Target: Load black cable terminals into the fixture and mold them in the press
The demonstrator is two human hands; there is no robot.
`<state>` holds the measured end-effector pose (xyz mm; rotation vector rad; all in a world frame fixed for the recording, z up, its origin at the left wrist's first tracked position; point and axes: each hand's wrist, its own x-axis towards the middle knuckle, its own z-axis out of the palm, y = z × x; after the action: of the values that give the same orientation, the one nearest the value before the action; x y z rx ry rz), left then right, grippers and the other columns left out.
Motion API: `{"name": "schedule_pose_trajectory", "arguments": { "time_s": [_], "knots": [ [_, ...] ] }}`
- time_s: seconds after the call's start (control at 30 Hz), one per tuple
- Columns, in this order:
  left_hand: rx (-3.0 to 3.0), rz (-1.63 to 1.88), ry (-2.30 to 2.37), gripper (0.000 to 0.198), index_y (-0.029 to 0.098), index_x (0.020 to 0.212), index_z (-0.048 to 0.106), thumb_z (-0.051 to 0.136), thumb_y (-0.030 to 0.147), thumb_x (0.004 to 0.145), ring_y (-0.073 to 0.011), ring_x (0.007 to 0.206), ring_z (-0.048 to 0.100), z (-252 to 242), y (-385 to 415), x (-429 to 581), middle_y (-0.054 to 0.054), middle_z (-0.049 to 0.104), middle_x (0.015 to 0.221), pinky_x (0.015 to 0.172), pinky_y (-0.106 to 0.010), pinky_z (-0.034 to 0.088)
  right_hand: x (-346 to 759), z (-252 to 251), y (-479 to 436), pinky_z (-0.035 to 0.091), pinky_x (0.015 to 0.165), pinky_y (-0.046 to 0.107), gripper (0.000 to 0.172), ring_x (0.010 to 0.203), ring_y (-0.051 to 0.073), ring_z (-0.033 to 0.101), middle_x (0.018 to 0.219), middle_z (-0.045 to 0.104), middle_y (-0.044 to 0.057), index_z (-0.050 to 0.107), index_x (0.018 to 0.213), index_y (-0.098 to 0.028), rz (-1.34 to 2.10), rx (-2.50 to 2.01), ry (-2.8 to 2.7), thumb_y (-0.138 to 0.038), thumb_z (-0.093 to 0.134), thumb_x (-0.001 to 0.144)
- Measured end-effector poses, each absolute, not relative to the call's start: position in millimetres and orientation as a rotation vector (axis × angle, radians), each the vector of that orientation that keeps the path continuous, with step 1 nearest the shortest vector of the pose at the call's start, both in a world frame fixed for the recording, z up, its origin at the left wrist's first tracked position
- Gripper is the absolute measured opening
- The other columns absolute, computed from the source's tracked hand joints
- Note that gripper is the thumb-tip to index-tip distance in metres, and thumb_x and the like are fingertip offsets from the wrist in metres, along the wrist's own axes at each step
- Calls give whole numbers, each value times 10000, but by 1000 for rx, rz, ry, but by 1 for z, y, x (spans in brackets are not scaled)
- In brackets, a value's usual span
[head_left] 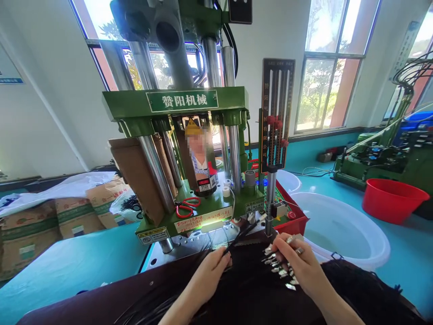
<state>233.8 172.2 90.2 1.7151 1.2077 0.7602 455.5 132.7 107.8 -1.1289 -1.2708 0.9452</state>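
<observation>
While the left hand (208, 276) grips black wires (241, 237), right hand (299, 266) closed on metal terminals (279, 270), green press (233, 101) plated 赞阳机械

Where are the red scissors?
In the head view, the red-handled scissors lie on the green press bed, just left of a small white spool.

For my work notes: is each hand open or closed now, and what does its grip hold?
Left hand: closed, holding black wires.
Right hand: closed, holding wires with metal terminals.
</observation>
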Motion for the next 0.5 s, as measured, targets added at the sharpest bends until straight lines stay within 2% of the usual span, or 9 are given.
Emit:
{"name": "schedule_pose_trajectory", "arguments": {
  "time_s": [0.17, 0.33, 0.5],
  "knots": [
    [1820, 936, 1382, 263, 205, 869, 567, 452, 421, 773, -216, 767, 521, 112, 167, 241, -57, 610, 791, 727, -308, 353, 460, 71, 137, 413, 472, 204, 357, 535, 108, 477, 555, 525, 5, 642, 655, -158, 986, -1044, -995, -496, 571, 744],
    [2011, 702, 1199, 274, 219, 744, 523, 322, 376, 843, -193, 708, 519, 107, 161, 269, -48, 593, 737, 681, -294, 362, 464, 65, 141, 409, 419, 197, 337, 511, 112, 503, 553, 553, 9, 649, 760, -152, 1194, -874, -734, -484, 617, 712],
    [2066, 812, 1146, 220, 206, 826, 515, 351, 353, 834, -215, 957, 487, 93, 167, 279, -91, 569, 992, 856, -337, 344, 469, 73, 143, 326, 355, 160, 266, 442, 64, 440, 606, 500, -48, 591, 771, -192, 1233, -807, -631, -429, 665, 678]
  ]
}}
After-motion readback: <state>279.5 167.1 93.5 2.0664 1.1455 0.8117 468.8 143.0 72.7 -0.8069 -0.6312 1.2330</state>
